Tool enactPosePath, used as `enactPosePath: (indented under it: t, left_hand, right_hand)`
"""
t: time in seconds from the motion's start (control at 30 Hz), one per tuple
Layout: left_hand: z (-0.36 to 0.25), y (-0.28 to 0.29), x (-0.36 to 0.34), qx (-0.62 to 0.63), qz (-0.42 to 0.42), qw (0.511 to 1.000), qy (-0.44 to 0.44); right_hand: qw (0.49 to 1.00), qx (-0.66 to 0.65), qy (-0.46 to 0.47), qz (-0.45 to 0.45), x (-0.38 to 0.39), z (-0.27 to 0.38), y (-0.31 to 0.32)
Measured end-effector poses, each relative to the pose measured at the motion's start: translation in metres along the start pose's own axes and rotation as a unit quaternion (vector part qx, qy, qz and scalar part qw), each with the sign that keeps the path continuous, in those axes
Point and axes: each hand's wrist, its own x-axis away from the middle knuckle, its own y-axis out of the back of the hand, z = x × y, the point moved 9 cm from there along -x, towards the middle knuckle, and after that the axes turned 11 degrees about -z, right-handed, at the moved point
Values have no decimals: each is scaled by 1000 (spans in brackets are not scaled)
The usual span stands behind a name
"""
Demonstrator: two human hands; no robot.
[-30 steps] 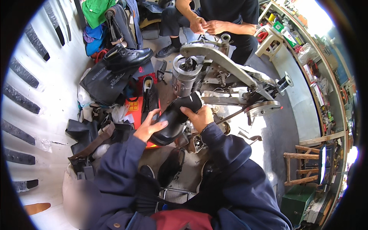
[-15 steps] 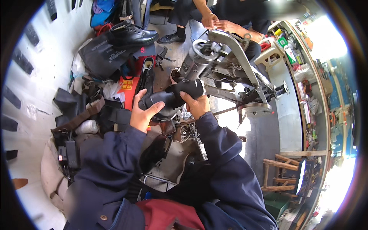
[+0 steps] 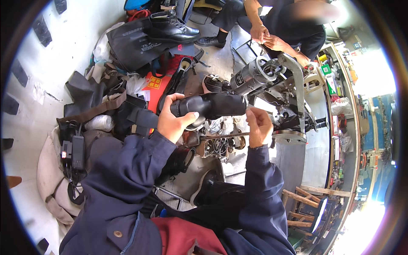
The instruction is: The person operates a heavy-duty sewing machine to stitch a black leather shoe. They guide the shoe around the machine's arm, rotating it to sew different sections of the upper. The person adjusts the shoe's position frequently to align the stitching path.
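My left hand (image 3: 173, 121) grips a black leather boot (image 3: 216, 105) by its rounded toe end, thumb on the near side and fingers over the far side. The boot lies sideways in the air, its shaft pointing right. Just past the shaft's end, my right hand (image 3: 260, 127) has thumb and forefinger pinched together. Whatever they pinch, if anything, is too small to make out. Behind the boot stands a metal shoe-stitching machine (image 3: 254, 76) with a cylinder, a curved arm and a handwheel (image 3: 289, 137).
Across from me a person sits with hands (image 3: 270, 39) together beyond the machine. A black shoe (image 3: 172, 29) rests on a dark bag (image 3: 134, 42) at far left. A red box (image 3: 156, 87), leather scraps and a power adapter (image 3: 77, 152) lie left. Wooden stools (image 3: 304, 208) stand right.
My right hand has let go of the boot's shaft and drawn away to the right, fingers now pinched. The boot has turned more level in my left hand. The whole view has shifted.
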Motion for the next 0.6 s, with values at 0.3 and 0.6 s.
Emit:
enactPosePath:
  t: [0.3,0.6]
  left_hand:
    - [-6,-6,2,16,11,1000,20]
    - [-10,-9,2,14,16,1000,19]
  right_hand:
    - [982,105,154,-23,10,43,-21]
    - [979,114,158,-56,4,51,-32]
